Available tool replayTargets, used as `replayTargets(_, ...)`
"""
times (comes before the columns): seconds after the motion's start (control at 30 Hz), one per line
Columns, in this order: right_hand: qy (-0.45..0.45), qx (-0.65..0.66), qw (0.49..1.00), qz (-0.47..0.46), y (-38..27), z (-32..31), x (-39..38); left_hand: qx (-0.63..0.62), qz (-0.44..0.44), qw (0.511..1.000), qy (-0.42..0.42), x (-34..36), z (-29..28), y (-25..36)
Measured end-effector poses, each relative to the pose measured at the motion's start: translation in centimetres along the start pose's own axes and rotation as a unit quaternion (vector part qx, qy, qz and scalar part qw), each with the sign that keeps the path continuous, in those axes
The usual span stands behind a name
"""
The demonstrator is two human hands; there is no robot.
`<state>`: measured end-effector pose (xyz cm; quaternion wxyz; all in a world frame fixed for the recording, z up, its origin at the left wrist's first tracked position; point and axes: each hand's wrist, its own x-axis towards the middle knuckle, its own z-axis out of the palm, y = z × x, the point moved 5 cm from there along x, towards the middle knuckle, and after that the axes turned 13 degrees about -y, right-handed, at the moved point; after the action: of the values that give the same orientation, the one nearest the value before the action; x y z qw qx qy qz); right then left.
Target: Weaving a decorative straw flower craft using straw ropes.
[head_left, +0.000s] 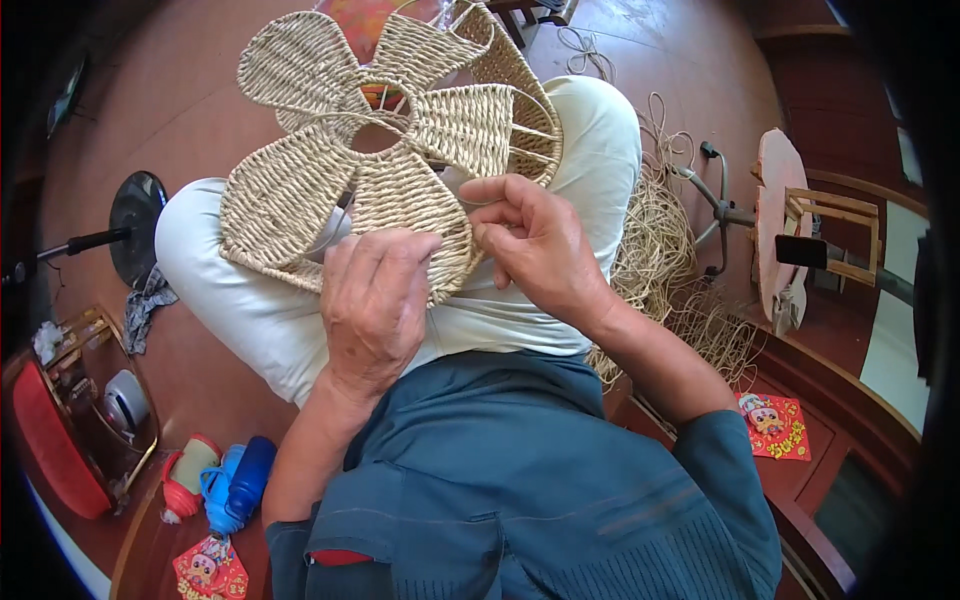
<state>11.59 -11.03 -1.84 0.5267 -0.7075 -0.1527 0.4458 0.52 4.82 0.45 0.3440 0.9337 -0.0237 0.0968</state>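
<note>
A woven straw flower shape (280, 180) with several petals and a ring-shaped centre rests across my light-trousered lap, over a larger woven piece (532, 125) with an open side. My left hand (375, 300) has its fingers curled over the lower petal near me, gripping it; the fingertips are partly hidden. My right hand (535, 245) is at that petal's right edge, thumb and index finger closed on what looks like a thin straw cord, which is hard to make out at the fingertips.
A cord pile (655, 255) lies right of my leg, beside a metal stand with a pale board (775, 220). At left are a black round base (138, 215), a red-cushioned chair (55, 435), plastic bottles (250, 480) and a red card (210, 570). Another card (775, 425) lies at right.
</note>
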Motion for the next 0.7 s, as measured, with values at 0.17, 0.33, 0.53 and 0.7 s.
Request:
replayTargets(0.17, -0.016, -0.013, 1.000, -0.002, 0.0, 0.1, -0.1, 0.021, 0.001, 1.000, -0.019, 0.0, 0.5, 0.0)
replayTargets(0.33, -0.037, -0.009, 0.999, 0.005, 0.4, 0.3, 0.1, 0.049, 0.001, 0.997, -0.052, 0.6, 0.7, 0.3)
replayTargets(0.53, -0.051, 0.010, 0.999, 0.009, 0.9, 0.2, 0.3, 0.079, 0.000, 0.994, -0.073, 1.1, 1.1, 1.0)
replayTargets(0.7, -0.073, -0.008, 0.997, 0.006, 0.8, 0.1, 0.7, 0.046, -0.030, 0.994, -0.094, 2.0, 1.2, 0.9)
